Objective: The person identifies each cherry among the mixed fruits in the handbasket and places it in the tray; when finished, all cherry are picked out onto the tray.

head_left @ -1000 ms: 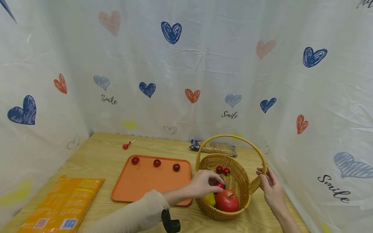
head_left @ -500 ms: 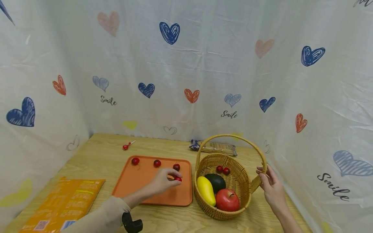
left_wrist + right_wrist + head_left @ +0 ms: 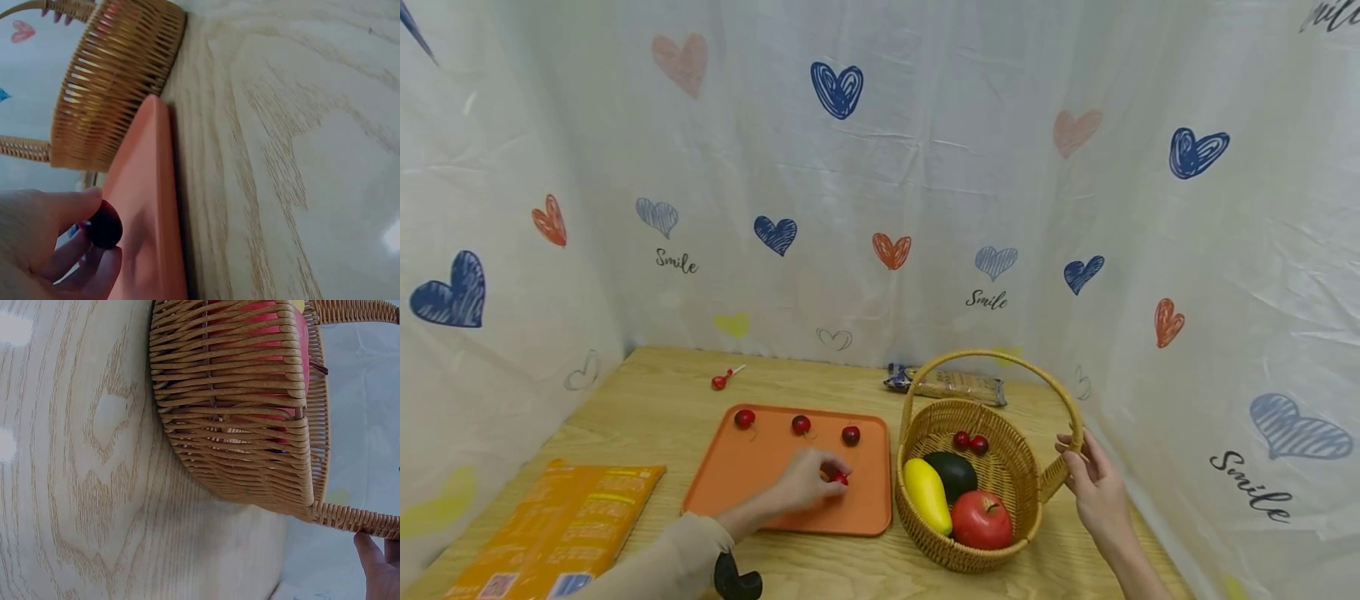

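Low at frame centre, the left hand (image 3: 808, 482), shifted from the lower-right basket (image 3: 951, 560), pinches a cherry (image 3: 841, 478) over the orange tray (image 3: 868, 508), putting that cherry outside the basket, whose handle (image 3: 1054, 477) the right hand (image 3: 1102, 493) holds.

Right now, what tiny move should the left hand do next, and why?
I'd say it should probably lower its cherry gently onto the tray and open its fingers. The left hand pinches that cherry over the tray, and three more cherries lie spaced along the far side, so this one likely belongs there too.
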A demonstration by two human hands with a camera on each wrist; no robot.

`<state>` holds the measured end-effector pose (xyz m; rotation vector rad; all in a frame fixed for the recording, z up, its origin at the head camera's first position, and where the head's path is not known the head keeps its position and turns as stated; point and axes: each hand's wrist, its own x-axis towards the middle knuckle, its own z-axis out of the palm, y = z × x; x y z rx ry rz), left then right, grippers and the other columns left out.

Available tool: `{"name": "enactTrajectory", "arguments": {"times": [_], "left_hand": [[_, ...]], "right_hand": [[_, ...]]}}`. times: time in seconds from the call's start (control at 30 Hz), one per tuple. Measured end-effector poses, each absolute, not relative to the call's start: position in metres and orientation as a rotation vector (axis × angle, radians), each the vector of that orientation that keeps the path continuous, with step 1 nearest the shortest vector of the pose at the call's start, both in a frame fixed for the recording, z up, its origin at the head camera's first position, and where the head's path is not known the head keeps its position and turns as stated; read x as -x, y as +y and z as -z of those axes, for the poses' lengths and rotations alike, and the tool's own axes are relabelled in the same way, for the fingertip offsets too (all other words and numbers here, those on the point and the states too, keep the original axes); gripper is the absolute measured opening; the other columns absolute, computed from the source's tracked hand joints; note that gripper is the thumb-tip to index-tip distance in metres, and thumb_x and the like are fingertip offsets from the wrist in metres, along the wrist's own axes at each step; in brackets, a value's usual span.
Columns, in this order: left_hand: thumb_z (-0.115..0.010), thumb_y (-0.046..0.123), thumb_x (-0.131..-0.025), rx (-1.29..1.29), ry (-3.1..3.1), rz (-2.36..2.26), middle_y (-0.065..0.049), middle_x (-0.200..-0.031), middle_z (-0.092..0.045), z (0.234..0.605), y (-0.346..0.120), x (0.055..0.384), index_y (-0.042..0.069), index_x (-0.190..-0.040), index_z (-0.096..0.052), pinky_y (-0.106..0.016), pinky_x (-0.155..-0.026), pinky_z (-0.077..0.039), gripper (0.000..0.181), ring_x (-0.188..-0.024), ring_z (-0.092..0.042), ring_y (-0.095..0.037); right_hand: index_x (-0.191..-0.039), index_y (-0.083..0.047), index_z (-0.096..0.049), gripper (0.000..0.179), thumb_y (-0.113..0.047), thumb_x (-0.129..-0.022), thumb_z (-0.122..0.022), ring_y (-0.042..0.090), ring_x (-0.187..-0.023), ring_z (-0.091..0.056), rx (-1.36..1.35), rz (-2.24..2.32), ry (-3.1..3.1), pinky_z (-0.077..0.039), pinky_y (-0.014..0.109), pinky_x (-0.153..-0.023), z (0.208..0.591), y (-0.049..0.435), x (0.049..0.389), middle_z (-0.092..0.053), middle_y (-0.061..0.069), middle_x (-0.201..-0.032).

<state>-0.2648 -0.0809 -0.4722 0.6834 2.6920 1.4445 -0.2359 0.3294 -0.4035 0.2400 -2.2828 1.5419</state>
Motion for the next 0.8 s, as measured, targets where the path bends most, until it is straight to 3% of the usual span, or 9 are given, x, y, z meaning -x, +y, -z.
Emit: {"name": "enactTrajectory", "arguments": {"times": [0.37,0.6,0.8], "left_hand": [[-0.075,0.008,-0.081,-0.626,2.67,-1.419,0.002,-0.084,-0.063,0.48,-0.081,0.267,0.006,-0.094,-0.071,-0.025,-0.061,-0.045,0.015,-0.075,-0.056,-0.017],[-0.07,0.013,-0.086,-0.689,2.644,-1.567,-0.009,-0.104,-0.064,0.449,-0.067,0.266,0.007,-0.103,-0.069,-0.027,-0.073,-0.052,0.018,-0.098,-0.059,-0.029],[-0.071,0.014,-0.086,-0.826,2.591,-1.633,-0.005,-0.098,-0.065,0.419,-0.027,0.265,0.009,-0.102,-0.069,-0.021,-0.071,-0.051,0.018,-0.092,-0.062,-0.022]], "right_hand": [[-0.143,-0.002,-0.033,0.046,-0.017,-0.102,-0.043,-0.007,-0.108,-0.051,-0.245,-1.558,-2.275,-0.048,0.015,-0.078,0.404,0.329,0.236,-0.051,0.0,-0.124],[-0.142,-0.002,-0.035,0.043,-0.016,-0.102,-0.044,-0.007,-0.108,-0.052,-0.261,-1.571,-2.266,-0.049,0.015,-0.078,0.402,0.329,0.234,-0.052,-0.014,-0.118],[-0.142,-0.004,-0.036,0.044,-0.018,-0.102,-0.044,-0.006,-0.108,-0.052,-0.24,-1.562,-2.274,-0.048,0.015,-0.079,0.404,0.329,0.236,-0.051,-0.004,-0.122]]}}
